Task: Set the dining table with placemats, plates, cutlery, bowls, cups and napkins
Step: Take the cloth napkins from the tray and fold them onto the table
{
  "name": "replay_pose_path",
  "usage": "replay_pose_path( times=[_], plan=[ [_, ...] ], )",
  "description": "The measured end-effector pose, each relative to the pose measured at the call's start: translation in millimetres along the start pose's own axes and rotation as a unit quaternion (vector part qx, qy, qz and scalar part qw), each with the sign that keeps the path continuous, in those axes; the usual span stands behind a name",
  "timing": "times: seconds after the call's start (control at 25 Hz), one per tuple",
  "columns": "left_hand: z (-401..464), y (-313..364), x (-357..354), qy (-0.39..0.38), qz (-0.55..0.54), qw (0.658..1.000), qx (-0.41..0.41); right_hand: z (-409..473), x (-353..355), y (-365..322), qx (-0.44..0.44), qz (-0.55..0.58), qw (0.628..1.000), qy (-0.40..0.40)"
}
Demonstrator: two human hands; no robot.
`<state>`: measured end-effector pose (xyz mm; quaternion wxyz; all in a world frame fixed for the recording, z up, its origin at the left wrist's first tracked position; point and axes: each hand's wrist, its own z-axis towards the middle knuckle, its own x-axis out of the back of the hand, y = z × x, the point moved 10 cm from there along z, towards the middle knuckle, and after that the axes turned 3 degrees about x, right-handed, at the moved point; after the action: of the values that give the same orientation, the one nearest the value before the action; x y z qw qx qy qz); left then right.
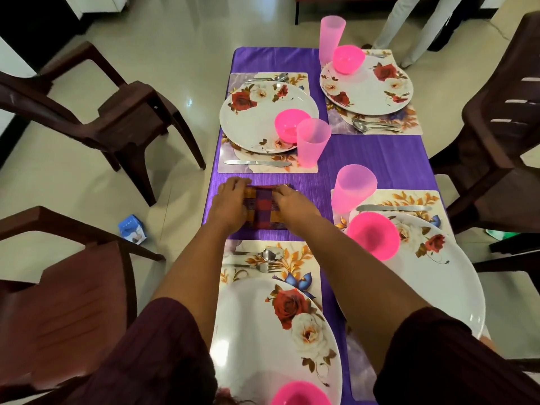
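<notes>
A folded checked napkin (264, 210) in maroon, purple and orange lies on the purple tablecloth (377, 153) at the table's left middle. My left hand (229, 204) presses on its left side and my right hand (293, 201) on its right, fingers laid over the cloth. Around it stand four settings: floral plates (254, 124) (377, 89) (432, 276) (263, 331) on floral placemats (409, 197), each with a pink bowl (290, 124) and cutlery. Three tall pink cups (312, 143) (352, 188) (331, 36) are in view.
Brown plastic chairs (122, 112) (58, 302) (502, 118) stand on both sides of the table. A small blue carton (132, 230) lies on the tiled floor at left. A person's pale trouser legs (409, 24) stand beyond the far end.
</notes>
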<state>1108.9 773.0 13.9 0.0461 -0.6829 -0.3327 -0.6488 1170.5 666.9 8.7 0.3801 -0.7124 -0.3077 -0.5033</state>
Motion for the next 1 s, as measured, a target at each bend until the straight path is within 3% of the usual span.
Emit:
replay_pose_path(
  times=[0.12, 0.4, 0.56, 0.8, 1.0],
  plan=[
    [-34.0, -2.3, 33.2, 0.091, 0.03, 0.995, 0.01, -20.1, 16.4, -9.1, 0.01, 0.015, 0.999, 0.044],
    [-154.3, -25.9, 14.8, 0.038, 0.093, 0.983, 0.154, -102.3, 32.4, -55.5, 0.031, 0.046, 0.994, 0.093],
    [-237.6, -35.9, 29.9, 0.111, 0.056, 0.964, 0.235, -152.2, 40.0, -86.4, 0.068, 0.01, 0.992, 0.107],
    [-401.9, -46.6, 39.5, 0.198, 0.057, 0.918, 0.339, -244.8, 34.0, -174.1, 0.206, -0.067, 0.971, 0.103],
    [-548.9, -23.3, -10.8, 0.161, 0.109, 0.889, 0.415, -360.4, -4.8, -256.1, 0.346, -0.091, 0.928, 0.105]
  ],
)
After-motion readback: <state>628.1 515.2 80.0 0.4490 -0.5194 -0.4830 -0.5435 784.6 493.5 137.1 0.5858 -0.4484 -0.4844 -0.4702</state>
